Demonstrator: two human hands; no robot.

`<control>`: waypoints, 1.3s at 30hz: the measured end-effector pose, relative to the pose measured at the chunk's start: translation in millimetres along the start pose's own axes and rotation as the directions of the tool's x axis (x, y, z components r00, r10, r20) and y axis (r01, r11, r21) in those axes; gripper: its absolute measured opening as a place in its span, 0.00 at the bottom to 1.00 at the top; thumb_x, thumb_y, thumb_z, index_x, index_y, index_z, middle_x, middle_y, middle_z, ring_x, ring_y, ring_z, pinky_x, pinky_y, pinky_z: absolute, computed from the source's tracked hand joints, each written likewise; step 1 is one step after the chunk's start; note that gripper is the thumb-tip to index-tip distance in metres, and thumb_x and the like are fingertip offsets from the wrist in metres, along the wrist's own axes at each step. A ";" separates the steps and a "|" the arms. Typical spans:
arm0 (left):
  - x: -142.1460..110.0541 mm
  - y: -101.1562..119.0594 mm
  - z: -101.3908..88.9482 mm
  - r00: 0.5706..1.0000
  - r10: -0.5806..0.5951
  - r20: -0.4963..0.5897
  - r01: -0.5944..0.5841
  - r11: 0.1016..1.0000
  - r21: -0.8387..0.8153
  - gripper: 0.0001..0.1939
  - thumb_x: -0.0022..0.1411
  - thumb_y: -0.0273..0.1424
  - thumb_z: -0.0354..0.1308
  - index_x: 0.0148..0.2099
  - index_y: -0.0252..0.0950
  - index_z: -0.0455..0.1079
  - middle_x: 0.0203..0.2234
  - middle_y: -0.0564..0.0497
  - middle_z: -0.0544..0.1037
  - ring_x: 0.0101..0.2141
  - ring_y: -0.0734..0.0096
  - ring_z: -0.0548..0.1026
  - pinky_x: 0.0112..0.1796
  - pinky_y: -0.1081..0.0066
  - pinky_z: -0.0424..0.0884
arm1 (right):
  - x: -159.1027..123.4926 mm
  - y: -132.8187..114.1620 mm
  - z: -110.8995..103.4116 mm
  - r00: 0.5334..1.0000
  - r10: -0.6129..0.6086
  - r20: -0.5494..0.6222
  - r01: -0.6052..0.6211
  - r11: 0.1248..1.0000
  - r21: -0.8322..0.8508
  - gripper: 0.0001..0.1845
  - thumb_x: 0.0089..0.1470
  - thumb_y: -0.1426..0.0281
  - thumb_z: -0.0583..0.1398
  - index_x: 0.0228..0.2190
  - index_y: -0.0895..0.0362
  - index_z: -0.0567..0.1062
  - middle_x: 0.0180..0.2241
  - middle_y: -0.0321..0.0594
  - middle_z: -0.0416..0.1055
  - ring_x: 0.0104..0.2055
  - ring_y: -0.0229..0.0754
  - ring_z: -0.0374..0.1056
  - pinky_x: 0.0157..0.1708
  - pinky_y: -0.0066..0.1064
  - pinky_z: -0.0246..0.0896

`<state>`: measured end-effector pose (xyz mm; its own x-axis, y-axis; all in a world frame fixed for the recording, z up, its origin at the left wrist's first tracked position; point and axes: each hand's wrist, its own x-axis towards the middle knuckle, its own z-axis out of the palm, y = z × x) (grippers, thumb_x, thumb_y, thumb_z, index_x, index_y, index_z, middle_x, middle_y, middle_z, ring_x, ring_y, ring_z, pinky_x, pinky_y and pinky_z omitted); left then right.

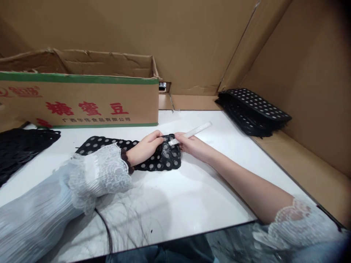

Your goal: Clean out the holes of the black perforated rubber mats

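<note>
A black strip with rows of pale round dots (pixel 167 162) lies on the white table in front of me. My left hand (pixel 146 146) rests on it, thumb and fingers closed on its upper edge near the right end. Part of the strip is hidden under that hand and the lace cuff. In my right hand (pixel 190 144), at the strip's right end, is a slim white stick (pixel 199 129). Its lower left tip touches or hovers just over the dots; I cannot tell which. The right fingertips are partly hidden behind the stick and strip.
An open cardboard box (pixel 109 98) with red lettering stands at the back left. A pile of black dotted pieces (pixel 255 109) sits at the right, by the cardboard wall. More black pieces (pixel 23 149) lie at the left. Cardboard panels (pixel 192 44) enclose the white table (pixel 197 197).
</note>
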<state>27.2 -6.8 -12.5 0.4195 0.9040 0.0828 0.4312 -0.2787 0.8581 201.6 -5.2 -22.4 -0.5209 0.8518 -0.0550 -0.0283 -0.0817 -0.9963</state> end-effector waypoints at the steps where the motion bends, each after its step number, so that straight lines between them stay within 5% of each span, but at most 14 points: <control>1: 0.1 -0.5 -0.8 1.000 0.008 0.015 -0.008 1.000 0.011 0.08 0.57 0.34 0.42 0.29 0.36 0.57 0.23 0.56 0.61 0.29 0.72 0.61 0.35 0.72 0.59 | -0.2 0.1 -0.6 1.000 -0.007 -0.004 0.007 1.000 -0.014 0.13 0.51 0.61 0.50 0.27 0.58 0.65 0.25 0.34 0.63 0.28 0.34 0.60 0.30 0.27 0.56; 7: 2.9 -4.6 -12.0 0.976 0.087 0.200 -0.114 0.985 0.129 0.14 0.52 0.38 0.51 0.38 0.34 0.61 0.31 0.53 0.68 0.34 0.68 0.66 0.37 0.70 0.61 | 2.3 1.8 -1.7 0.997 -0.053 -0.063 0.047 0.996 -0.081 0.12 0.50 0.62 0.50 0.28 0.58 0.67 0.26 0.36 0.65 0.30 0.36 0.61 0.31 0.28 0.56; 12: 3.5 -2.8 -20.2 0.953 0.012 0.303 -0.040 0.995 0.086 0.16 0.51 0.41 0.53 0.37 0.33 0.66 0.31 0.52 0.72 0.32 0.67 0.69 0.33 0.70 0.63 | 2.6 -1.7 3.4 0.999 -0.012 -0.046 0.014 0.999 0.040 0.11 0.49 0.65 0.50 0.30 0.58 0.67 0.27 0.36 0.66 0.33 0.37 0.62 0.34 0.29 0.57; 15: 2.8 -2.2 -21.4 0.949 -0.026 0.313 0.025 1.000 0.008 0.16 0.50 0.40 0.55 0.37 0.33 0.67 0.31 0.51 0.73 0.32 0.66 0.70 0.33 0.70 0.64 | 1.6 -2.6 5.1 0.999 0.007 -0.045 -0.004 0.998 0.063 0.12 0.49 0.64 0.50 0.30 0.59 0.67 0.27 0.37 0.66 0.32 0.37 0.62 0.33 0.29 0.57; 23: 3.0 -3.2 -21.7 0.945 -0.057 0.321 0.087 0.993 -0.078 0.16 0.48 0.40 0.56 0.35 0.33 0.68 0.31 0.51 0.74 0.31 0.67 0.70 0.32 0.71 0.65 | -2.5 0.4 1.5 0.989 -0.134 -0.056 0.113 0.953 -0.281 0.14 0.52 0.62 0.49 0.30 0.58 0.67 0.28 0.36 0.64 0.32 0.36 0.59 0.31 0.28 0.55; 30: 1.8 -3.7 -21.0 0.942 -0.064 0.331 0.117 0.982 -0.145 0.16 0.48 0.39 0.56 0.35 0.32 0.68 0.30 0.52 0.73 0.29 0.70 0.70 0.31 0.72 0.64 | -7.2 -4.2 2.7 0.987 -0.158 -0.015 0.139 0.905 -0.401 0.14 0.54 0.63 0.47 0.36 0.57 0.65 0.32 0.36 0.64 0.33 0.36 0.59 0.32 0.28 0.54; 39: -0.1 -1.3 -16.0 0.956 -0.024 0.293 0.061 0.991 -0.116 0.13 0.52 0.37 0.52 0.34 0.31 0.66 0.29 0.52 0.72 0.29 0.70 0.68 0.32 0.72 0.63 | -13.2 -4.3 13.9 0.967 -0.254 0.035 0.218 0.741 -0.635 0.16 0.55 0.65 0.45 0.44 0.57 0.57 0.32 0.38 0.64 0.32 0.37 0.60 0.31 0.30 0.56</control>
<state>13.8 -1.3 -5.5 0.6248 0.7755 -0.0904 0.3601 -0.1834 0.9147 196.8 -23.3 -16.5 -0.5265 0.8258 0.2023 0.4068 0.4536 -0.7930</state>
